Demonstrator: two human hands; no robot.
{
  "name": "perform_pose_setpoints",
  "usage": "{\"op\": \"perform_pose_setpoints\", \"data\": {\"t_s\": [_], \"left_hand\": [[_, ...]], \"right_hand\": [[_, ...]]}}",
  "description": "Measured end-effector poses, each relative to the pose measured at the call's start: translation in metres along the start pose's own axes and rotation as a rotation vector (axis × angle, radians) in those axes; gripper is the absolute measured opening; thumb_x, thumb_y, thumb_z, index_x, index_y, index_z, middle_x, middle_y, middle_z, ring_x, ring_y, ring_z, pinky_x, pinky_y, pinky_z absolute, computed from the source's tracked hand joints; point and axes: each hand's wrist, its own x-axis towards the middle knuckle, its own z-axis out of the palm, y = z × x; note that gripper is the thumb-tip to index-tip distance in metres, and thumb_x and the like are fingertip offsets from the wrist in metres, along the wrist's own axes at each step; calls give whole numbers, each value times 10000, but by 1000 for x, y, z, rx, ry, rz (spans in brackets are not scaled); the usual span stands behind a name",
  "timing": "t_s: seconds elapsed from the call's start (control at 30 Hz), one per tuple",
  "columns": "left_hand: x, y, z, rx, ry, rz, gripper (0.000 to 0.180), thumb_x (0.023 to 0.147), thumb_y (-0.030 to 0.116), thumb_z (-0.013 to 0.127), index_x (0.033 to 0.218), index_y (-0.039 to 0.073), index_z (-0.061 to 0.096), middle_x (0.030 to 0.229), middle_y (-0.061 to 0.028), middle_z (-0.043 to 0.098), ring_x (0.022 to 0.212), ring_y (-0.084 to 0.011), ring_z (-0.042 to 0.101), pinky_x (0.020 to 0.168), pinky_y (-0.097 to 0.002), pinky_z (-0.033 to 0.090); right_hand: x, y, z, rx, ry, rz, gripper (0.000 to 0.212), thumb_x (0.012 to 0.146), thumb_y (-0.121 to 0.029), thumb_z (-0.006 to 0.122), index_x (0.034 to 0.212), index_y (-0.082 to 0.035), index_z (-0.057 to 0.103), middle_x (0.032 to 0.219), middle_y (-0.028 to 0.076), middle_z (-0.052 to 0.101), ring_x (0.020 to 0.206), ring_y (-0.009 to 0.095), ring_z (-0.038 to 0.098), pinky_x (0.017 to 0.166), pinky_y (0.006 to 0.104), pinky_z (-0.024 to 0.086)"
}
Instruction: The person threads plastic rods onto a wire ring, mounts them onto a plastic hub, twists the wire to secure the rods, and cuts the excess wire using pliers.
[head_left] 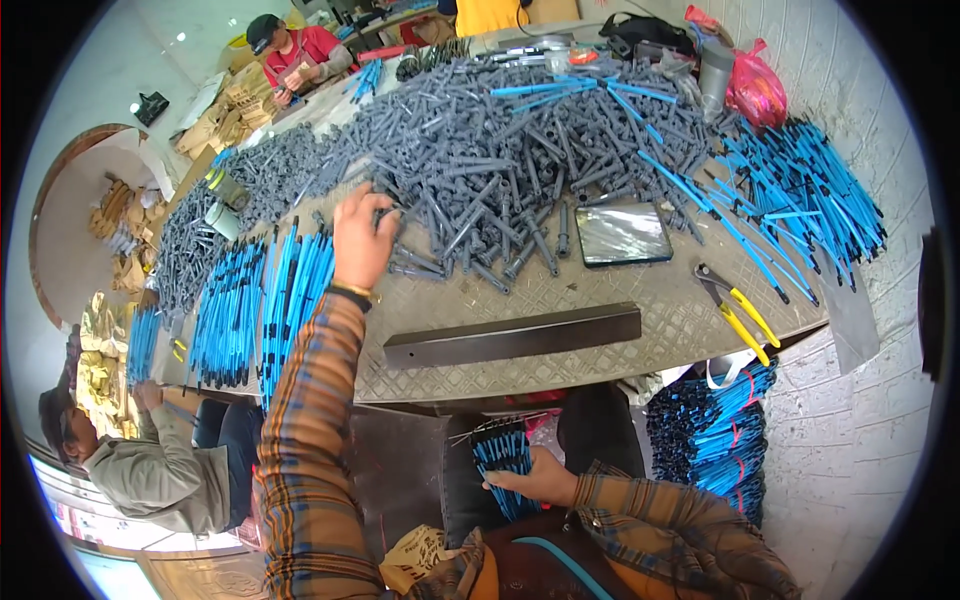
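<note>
My left hand (362, 240) reaches over the table to the near left edge of a large heap of grey plastic tubular fittings (450, 150). Its fingers curl toward the thumb among the fittings, and what lies between the fingertips is too small to make out. Low over my lap, my right hand (538, 478) is closed around a bundle of thin blue tubes (503, 455) with dark ends. Beside my left forearm, rows of blue tubes with black ends (228, 310) lie on the table.
A dark metal bar (515, 335) lies along the table's front, with yellow-handled cutters (740, 310) and a dark-framed flat panel (624, 235) nearby. More blue tubes (800, 190) are piled right; tied bundles (715, 430) stand below. Co-workers sit at left (165, 460) and back (300, 60).
</note>
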Motion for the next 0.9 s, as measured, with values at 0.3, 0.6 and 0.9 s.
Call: {"op": "perform_pose_setpoints", "data": {"t_s": [0.3, 0.6, 0.9], "left_hand": [[-73, 74, -94, -1663, -62, -1087, 134, 872, 135, 563, 981, 91, 500, 985, -128, 610, 797, -189, 597, 683, -267, 496], [-157, 123, -123, -1786, -90, -1326, 138, 889, 117, 536, 1013, 60, 511, 998, -131, 606, 781, -204, 607, 665, -275, 511], [-180, 126, -128, -1711, -237, -1337, 284, 913, 161, 504, 1169, 42, 474, 1069, -149, 586, 820, -205, 603, 664, -255, 507]], "right_hand": [[2, 4, 15, -87, 37, 90, 230, 838, -163, 632, 1003, -8, 594, 857, 72, 665, 773, 114, 633, 682, 250, 518], [18, 6, 18, -123, 56, 46, 236, 836, -184, 634, 975, -3, 576, 824, 76, 645, 760, 160, 647, 644, 282, 532], [19, -4, 24, -45, 5, 85, 278, 824, -221, 648, 978, -4, 567, 831, 78, 625, 745, 173, 647, 629, 296, 531]]}}
